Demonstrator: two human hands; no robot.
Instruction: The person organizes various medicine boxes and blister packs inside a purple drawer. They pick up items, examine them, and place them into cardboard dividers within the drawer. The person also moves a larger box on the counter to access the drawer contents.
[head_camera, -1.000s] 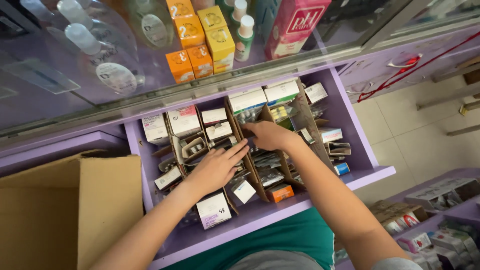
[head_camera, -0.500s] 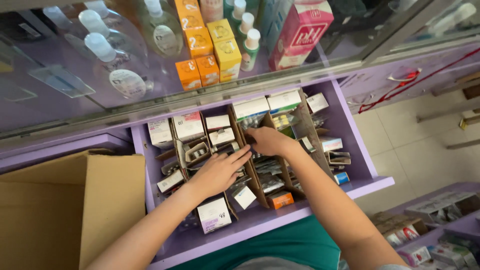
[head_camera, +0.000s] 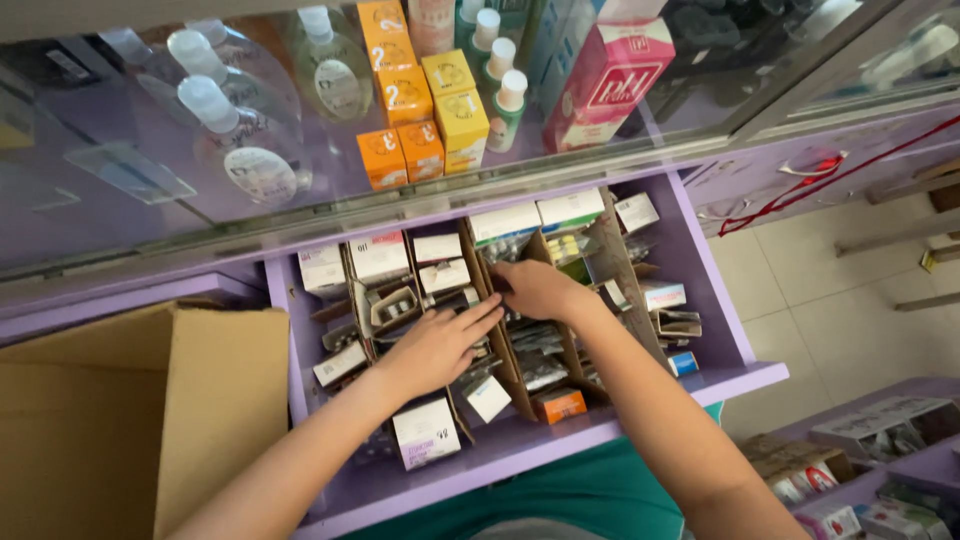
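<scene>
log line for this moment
left hand: on boxes | right hand: reaching among packs | drawer: open | carton: left

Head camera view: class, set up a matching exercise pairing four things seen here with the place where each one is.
Things:
1. cardboard box
2. pink carton
3. small orange box
4. left hand

Places:
A. under the glass counter top
B. front of the purple drawer
C. left of the drawer
D. over the drawer's middle compartments

Pairs: 1-C, 2-A, 3-B, 4-D

open purple drawer (head_camera: 700, 385), cardboard dividers (head_camera: 500, 330), rows of small medicine boxes (head_camera: 440, 262) upright
</scene>
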